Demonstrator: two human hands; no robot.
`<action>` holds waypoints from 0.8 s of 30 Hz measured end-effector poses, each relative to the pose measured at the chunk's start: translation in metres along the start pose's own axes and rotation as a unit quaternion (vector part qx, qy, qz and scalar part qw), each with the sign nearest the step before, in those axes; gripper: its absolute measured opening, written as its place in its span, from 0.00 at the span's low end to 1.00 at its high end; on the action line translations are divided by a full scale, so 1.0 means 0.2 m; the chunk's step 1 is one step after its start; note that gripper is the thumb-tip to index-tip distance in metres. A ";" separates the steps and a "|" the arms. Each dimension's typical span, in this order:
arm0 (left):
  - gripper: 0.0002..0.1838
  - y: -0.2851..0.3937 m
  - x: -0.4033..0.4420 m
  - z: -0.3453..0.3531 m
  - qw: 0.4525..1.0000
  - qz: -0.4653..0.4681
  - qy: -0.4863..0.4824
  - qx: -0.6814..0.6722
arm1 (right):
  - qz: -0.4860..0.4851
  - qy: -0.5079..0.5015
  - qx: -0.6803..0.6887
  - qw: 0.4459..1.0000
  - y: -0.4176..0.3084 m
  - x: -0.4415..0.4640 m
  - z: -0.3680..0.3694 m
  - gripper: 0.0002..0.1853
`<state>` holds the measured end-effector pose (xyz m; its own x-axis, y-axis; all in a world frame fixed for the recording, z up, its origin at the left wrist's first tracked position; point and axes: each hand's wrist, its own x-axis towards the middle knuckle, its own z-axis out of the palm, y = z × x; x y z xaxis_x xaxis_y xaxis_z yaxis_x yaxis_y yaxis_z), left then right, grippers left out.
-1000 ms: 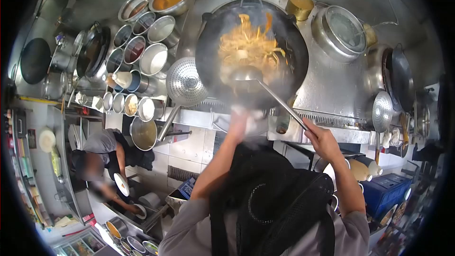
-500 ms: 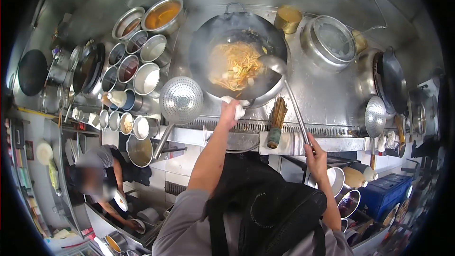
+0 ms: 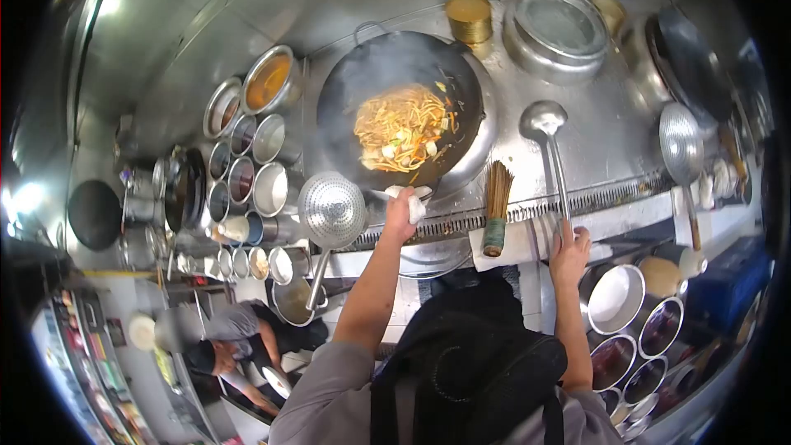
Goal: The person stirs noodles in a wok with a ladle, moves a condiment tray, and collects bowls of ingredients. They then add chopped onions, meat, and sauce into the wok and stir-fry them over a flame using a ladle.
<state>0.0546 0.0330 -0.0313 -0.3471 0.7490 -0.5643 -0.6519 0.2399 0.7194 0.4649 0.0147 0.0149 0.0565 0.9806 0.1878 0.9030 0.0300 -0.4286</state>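
Steam blurs the far part of the wok (image 3: 463,86), and its near edge is hidden where the left hand (image 3: 401,216) has its grip closed on a white cloth (image 3: 418,208). The right hand's (image 3: 570,254) grip is wrapped around the ladle (image 3: 544,118), covering the end of the handle; whether the ladle's bowl touches the table (image 3: 610,140) cannot be told. A co-worker (image 3: 235,321) at lower left is partly cut off by shelving. The wok holds noodles (image 3: 404,128) with paler pieces among them, heaped near its middle. Left of it, a metal bowl (image 3: 269,84) contains orange liquid, and one small pot (image 3: 241,177) something dark red. A perforated strainer (image 3: 331,210) rests beside the wok.
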 end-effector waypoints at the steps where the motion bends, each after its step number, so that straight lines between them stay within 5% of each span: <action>1: 0.14 0.00 0.00 0.00 1.000 0.001 -0.006 -0.007 | -0.105 0.090 -0.027 0.990 -0.03 -0.02 -0.05 0.23; 2: 0.17 0.01 -0.02 0.01 0.999 -0.013 -0.033 0.010 | -0.061 -0.033 0.036 0.997 -0.10 -0.09 -0.14 0.20; 3: 0.17 0.04 -0.07 0.02 0.999 -0.021 -0.040 0.025 | -0.043 -0.030 0.039 0.998 -0.10 -0.18 -0.15 0.20; 5: 0.18 0.06 -0.12 0.03 0.995 -0.056 -0.077 -0.005 | 0.120 -0.339 0.262 0.896 -0.12 -0.37 -0.12 0.19; 8: 0.18 0.06 -0.13 0.02 0.996 -0.068 -0.062 -0.007 | 0.267 -0.303 0.275 0.873 0.21 -0.65 0.54 0.21; 10: 0.16 0.06 -0.11 -0.01 0.997 -0.064 -0.041 -0.015 | 0.324 -0.142 0.324 0.878 0.37 -0.75 1.02 0.24; 12: 0.16 0.06 -0.11 -0.03 0.997 -0.056 -0.050 -0.025 | 0.484 -0.072 0.514 0.704 0.25 -0.64 1.11 0.23; 13: 0.15 0.06 -0.09 -0.07 0.997 -0.055 -0.051 -0.030 | 0.494 -0.075 0.514 0.697 0.30 -0.68 1.26 0.23; 15: 0.16 0.08 -0.15 0.00 0.998 -0.048 -0.032 -0.039 | 0.399 0.030 0.470 0.786 0.42 -0.79 1.59 0.19; 18: 0.16 0.08 -0.19 0.03 0.997 -0.028 -0.006 -0.066 | 0.384 0.047 0.386 0.837 0.39 -0.79 1.57 0.17; 24: 0.15 0.08 -0.18 -0.01 0.990 -0.030 -0.116 -0.069 | 0.375 0.124 0.485 0.780 0.30 -0.76 1.53 0.16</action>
<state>0.0553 0.0087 0.0009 -0.1510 0.8616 -0.4845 -0.7577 0.2139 0.6166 0.3812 -0.0732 -0.3092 0.6032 0.7293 -0.3229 -0.1635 -0.2832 -0.9450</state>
